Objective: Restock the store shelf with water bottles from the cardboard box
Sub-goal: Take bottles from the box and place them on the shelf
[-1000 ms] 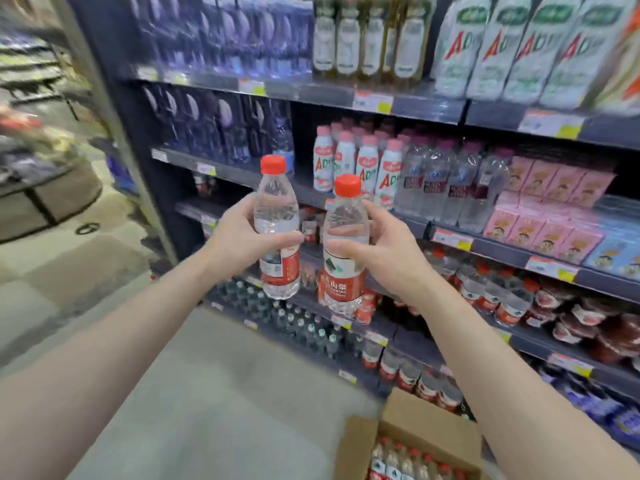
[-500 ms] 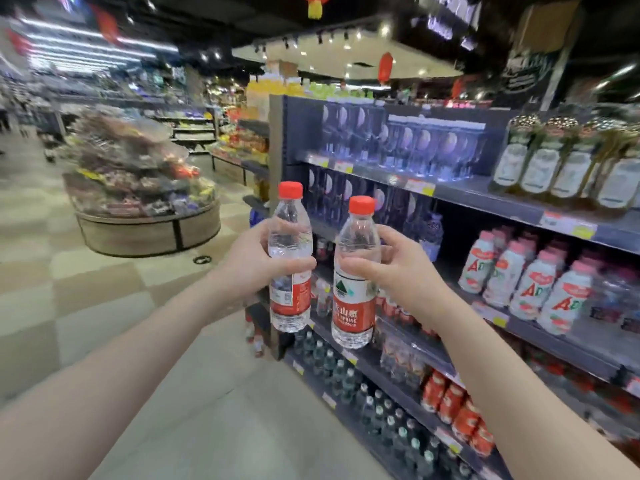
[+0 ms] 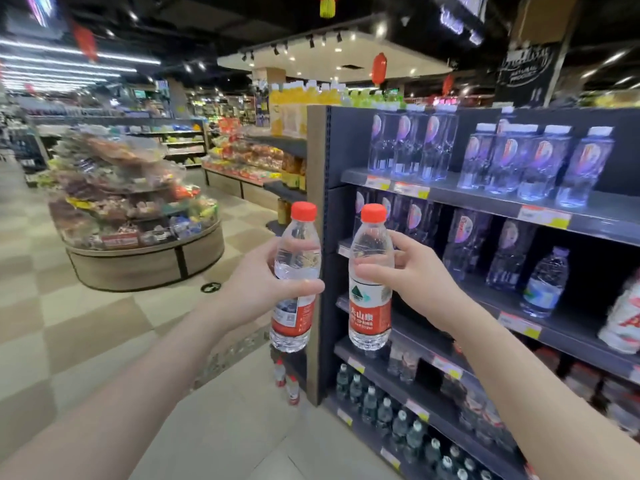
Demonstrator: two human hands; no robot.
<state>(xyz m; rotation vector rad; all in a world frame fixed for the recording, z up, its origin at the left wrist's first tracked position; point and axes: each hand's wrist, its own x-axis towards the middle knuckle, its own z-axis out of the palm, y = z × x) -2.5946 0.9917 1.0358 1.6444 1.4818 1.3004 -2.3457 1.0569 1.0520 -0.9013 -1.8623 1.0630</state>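
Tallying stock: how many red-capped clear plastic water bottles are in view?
4 red-capped bottles: one in the left hand, one in the right hand, two on the floor beside the shelf; more may be hidden.

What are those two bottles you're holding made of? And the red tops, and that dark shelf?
The left bottle and right bottle look like thin clear plastic: you can see straight through them, and they shine. The red caps look like solid plastic, ridged around the side. The dark shelf is probably painted metal, thin and smooth, though that is a guess.

Bare shelf front (image 3: 491, 299) before tall bottles (image 3: 509, 251); end panel (image 3: 316, 168) flanks left
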